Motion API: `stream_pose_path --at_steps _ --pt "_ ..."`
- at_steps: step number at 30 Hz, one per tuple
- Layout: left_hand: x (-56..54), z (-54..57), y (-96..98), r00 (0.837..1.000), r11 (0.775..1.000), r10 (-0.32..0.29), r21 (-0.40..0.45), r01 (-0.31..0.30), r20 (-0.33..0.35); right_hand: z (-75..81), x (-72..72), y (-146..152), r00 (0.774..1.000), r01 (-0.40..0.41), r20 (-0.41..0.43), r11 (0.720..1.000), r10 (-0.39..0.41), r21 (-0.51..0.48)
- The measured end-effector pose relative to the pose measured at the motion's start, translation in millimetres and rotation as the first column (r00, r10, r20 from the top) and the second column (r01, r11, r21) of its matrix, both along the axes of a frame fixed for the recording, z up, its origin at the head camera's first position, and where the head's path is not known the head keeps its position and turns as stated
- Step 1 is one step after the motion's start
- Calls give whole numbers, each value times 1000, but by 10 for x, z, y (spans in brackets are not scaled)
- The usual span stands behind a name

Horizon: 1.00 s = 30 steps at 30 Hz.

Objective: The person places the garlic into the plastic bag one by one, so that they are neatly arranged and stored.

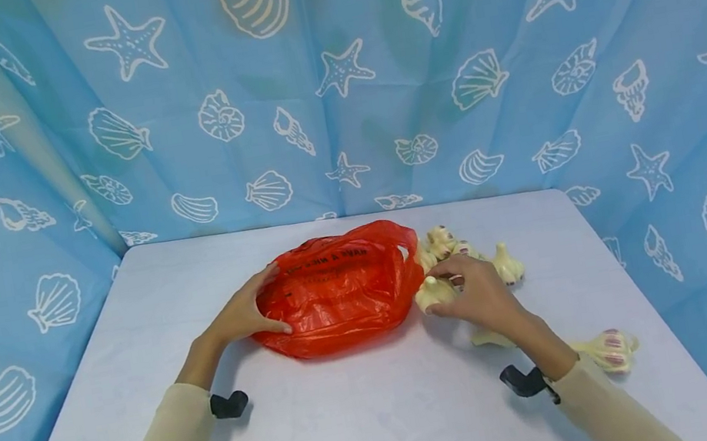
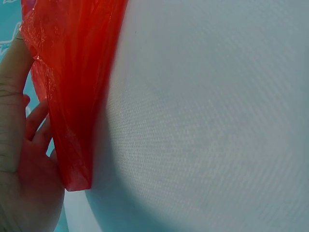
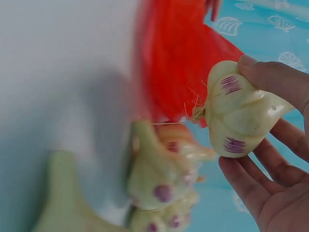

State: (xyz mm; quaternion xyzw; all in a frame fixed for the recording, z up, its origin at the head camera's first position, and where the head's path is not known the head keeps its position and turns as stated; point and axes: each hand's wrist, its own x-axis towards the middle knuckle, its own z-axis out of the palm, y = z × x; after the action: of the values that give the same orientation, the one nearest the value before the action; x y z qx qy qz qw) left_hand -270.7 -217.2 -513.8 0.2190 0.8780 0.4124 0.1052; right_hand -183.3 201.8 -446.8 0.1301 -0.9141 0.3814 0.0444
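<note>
A red plastic bag (image 1: 338, 293) with dark print lies on its side, its loose end toward the pile of garlic bulbs. My left hand (image 1: 241, 311) grips the bag's left end, thumb on the near side and fingers on the far side; the left wrist view has the thumb and fingers about the red plastic (image 2: 79, 111). Between thumb and fingertips, my right hand (image 1: 484, 298) holds a pale garlic bulb (image 3: 236, 113) with purple streaks and dry roots. That bulb is beside the bag's right end. What is inside the bag is hidden.
Several more garlic bulbs (image 1: 440, 237) cluster right of the bag, one (image 1: 507, 266) at their right side. Another bulb (image 1: 614, 350) lies by the right forearm, and one (image 1: 491, 338) is partly under the right wrist. A blue shell-print curtain (image 1: 325, 132) borders the white table (image 1: 360, 430).
</note>
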Motion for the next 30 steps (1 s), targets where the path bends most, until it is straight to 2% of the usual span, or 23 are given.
stream_pose_path --at_steps 8,13,17,21,25,30 --pt "1 -15 10 1000 1000 16 -27 -16 8 413 -37 -87 996 -36 -87 999 33 -28" --pt "-12 -37 12 1000 999 21 -37 -21 14 670 -107 -155 987 -52 -155 998 46 -38" --pt "-25 -35 13 1000 999 18 -28 -18 13 798 -200 -294 980 -71 -191 996 61 -47" --pt "-24 -46 -15 1000 999 25 -37 -25 6 761 -340 -548 984 -105 -153 990 90 -93" --pt "-22 -48 -35 1000 999 19 -40 -19 12 599 -502 -803 991 -113 -79 986 104 -121" --pt "-31 -47 -31 1000 1000 8 -28 -8 5 376 -673 -995 994 -103 -53 980 95 -171"
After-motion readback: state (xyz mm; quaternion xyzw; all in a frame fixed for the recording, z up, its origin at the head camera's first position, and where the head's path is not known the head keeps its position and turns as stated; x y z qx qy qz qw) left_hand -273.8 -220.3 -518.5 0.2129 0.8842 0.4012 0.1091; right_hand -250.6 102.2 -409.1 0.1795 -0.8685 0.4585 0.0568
